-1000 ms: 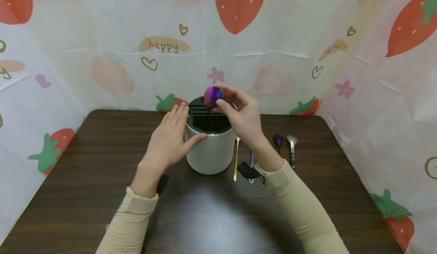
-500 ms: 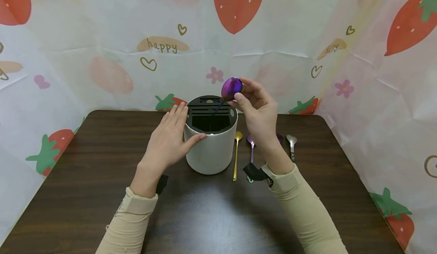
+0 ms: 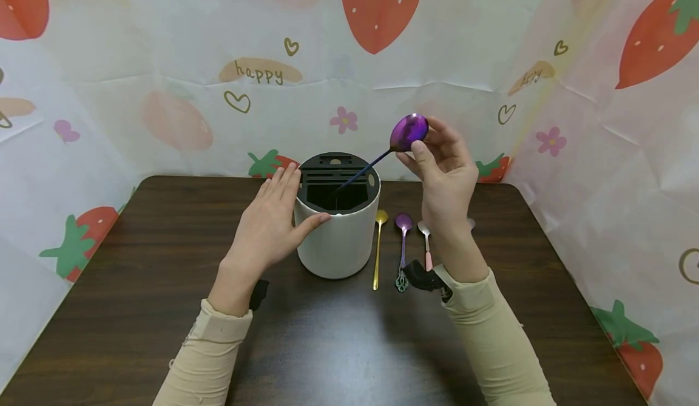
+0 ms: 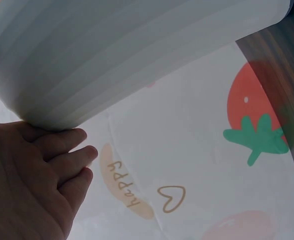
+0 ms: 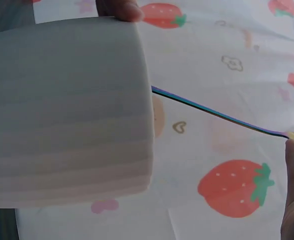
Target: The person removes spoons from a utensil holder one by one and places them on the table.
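Observation:
A white cylindrical holder with a black slotted top stands upright on the table. My left hand rests against its left rim, fingers straight and thumb across the front edge. Between thumb and fingers, my right hand pinches the bowl of a shiny purple spoon above and right of the holder. The spoon slants, its thin handle running down into the front opening of the black top; the handle's end is hidden inside.
On the dark wooden table, right of the holder, lie a gold spoon, a purple spoon with an ornate handle end, and a pink-handled spoon. Further spoons there are mostly hidden behind my right arm. A strawberry-print cloth hangs behind.
My right hand has moved right and up with the spoon's bowl, tilting the spoon and showing more of its handle. My left hand has stayed in place on the holder.

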`<state>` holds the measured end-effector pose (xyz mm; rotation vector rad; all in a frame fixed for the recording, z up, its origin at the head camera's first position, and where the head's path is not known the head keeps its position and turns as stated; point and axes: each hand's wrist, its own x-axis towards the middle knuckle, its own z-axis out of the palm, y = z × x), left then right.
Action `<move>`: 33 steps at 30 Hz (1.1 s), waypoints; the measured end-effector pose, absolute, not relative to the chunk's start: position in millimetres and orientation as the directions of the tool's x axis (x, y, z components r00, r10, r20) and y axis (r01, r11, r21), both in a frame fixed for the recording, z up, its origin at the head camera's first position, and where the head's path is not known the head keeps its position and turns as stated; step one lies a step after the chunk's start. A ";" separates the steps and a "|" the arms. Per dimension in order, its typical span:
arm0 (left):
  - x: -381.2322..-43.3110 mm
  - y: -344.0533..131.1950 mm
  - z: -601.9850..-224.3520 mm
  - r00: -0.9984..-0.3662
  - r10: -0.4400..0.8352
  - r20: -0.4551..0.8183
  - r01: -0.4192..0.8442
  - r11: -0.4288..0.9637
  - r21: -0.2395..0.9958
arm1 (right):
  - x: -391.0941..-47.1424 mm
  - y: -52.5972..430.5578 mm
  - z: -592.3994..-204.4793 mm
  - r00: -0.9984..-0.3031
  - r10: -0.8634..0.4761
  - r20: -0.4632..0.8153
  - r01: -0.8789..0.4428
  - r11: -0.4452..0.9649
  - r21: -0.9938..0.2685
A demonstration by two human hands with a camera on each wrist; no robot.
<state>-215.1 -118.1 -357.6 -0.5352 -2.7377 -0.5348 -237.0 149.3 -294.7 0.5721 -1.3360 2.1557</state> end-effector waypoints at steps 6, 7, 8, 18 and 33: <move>-214.8 -118.0 -356.8 -0.886 0.300 0.353 0.408 0.865 0.291 | -236.8 162.0 -291.1 -0.780 0.296 0.552 -0.625 -0.425 -0.655; -214.7 -118.0 -356.6 -0.887 0.300 0.351 0.408 0.866 0.290 | -237.0 164.2 -290.7 -0.781 0.308 0.543 -0.623 -0.437 -0.648; -214.7 -118.0 -356.5 -0.887 0.301 0.351 0.408 0.866 0.289 | -237.2 166.4 -290.1 -0.782 0.320 0.535 -0.622 -0.449 -0.641; -215.3 -117.9 -357.1 -0.886 0.301 0.353 0.412 0.862 0.297 | -238.2 194.3 -289.9 -0.782 0.412 0.468 -0.624 -0.530 -0.575; -215.9 -117.7 -357.0 -0.888 0.303 0.346 0.410 0.862 0.296 | -237.4 251.6 -302.8 -0.812 0.486 0.324 -0.574 -0.564 -0.594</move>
